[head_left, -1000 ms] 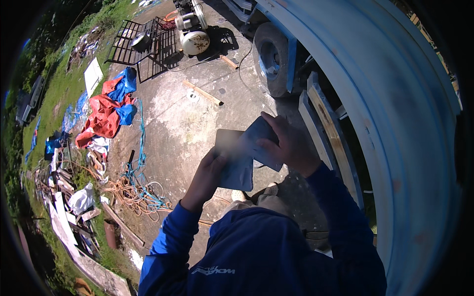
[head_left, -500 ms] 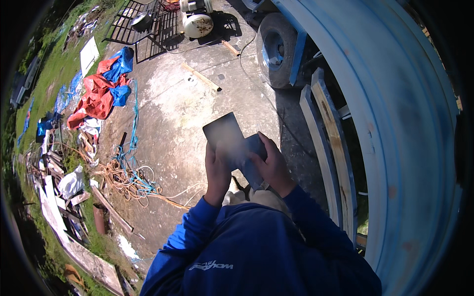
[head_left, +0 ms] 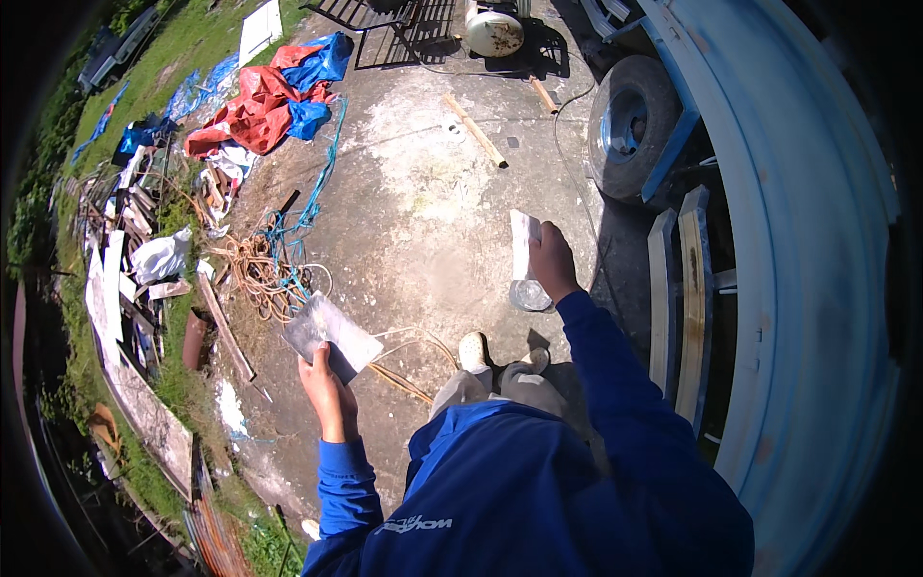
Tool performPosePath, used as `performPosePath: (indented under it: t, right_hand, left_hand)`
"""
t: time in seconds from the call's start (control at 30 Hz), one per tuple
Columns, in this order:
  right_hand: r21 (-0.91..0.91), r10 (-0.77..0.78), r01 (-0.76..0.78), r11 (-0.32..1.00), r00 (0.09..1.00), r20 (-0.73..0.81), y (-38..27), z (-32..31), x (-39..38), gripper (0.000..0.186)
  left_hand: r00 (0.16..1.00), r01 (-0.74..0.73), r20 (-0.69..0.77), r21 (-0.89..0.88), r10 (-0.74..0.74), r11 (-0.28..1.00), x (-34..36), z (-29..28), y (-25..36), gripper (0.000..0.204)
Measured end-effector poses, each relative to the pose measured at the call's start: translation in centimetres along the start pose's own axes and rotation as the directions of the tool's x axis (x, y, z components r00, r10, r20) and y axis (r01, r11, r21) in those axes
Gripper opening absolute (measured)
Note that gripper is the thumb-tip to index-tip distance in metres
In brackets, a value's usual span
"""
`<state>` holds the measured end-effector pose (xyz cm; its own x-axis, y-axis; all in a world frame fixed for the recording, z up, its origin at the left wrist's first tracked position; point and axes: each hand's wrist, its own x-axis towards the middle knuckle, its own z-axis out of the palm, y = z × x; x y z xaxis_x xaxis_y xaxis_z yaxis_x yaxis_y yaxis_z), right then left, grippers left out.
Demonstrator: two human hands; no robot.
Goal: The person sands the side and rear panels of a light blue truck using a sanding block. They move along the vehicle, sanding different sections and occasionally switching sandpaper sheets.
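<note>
My left hand (head_left: 330,389) pinches a grey sandpaper sheet (head_left: 332,337) by its lower edge, thumb on top, held out over the ropes at the left. Its surface catches bright sunlight. Out to the right, my right hand (head_left: 552,262) is closed on a second sandpaper sheet (head_left: 522,242), narrower in this view and almost white with glare. Just below that sheet shows a rounded grey shape (head_left: 530,295); whether it belongs to the sheet or lies beneath it I cannot tell. The two sheets are well apart.
A blue-painted vehicle body (head_left: 808,288) curves along the right, with a wheel (head_left: 630,125) and boards (head_left: 690,308) beside it. Tangled ropes (head_left: 260,269), a red and blue tarp (head_left: 260,106) and scrap wood (head_left: 115,288) lie left. A wooden stick (head_left: 476,130) lies on the concrete ahead.
The two sheets, together with dust around them half a second ago, are now separated. My left hand has moved left and down, my right hand right and up. The view has shifted too.
</note>
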<state>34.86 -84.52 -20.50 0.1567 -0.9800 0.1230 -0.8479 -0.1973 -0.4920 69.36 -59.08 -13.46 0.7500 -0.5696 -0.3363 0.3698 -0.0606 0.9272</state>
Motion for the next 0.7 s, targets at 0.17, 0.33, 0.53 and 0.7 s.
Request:
performPosePath:
  t: [0.17, 0.33, 0.53, 0.7]
  right_hand:
    - [0.284, 0.340, -0.433, 0.856, 0.883, 0.323, 3.0, 0.0, -6.3, 0.020]
    - [0.786, 0.182, -0.525, -0.326, 0.781, 0.597, -4.2, -7.3, -8.1, 0.021]
    - [0.876, 0.165, -0.424, -0.228, 0.870, 0.464, -8.5, -13.7, -9.6, 0.021]
    - [0.582, 0.159, -0.807, 0.097, 0.590, 0.792, -5.1, -18.4, -12.7, 0.034]
  left_hand:
    - [0.996, -0.084, -0.017, 0.155, 0.088, 0.984, -4.5, 0.6, -3.8, 0.043]
    - [0.747, -0.108, 0.636, 0.401, -0.192, 0.909, -6.8, 8.1, -5.2, 0.049]
    - [0.497, 0.058, 0.839, 0.225, -0.224, 0.973, -10.5, 21.2, -2.9, 0.046]
    - [0.513, 0.324, 0.791, 0.180, -0.332, 0.929, -13.0, 26.8, -4.4, 0.035]
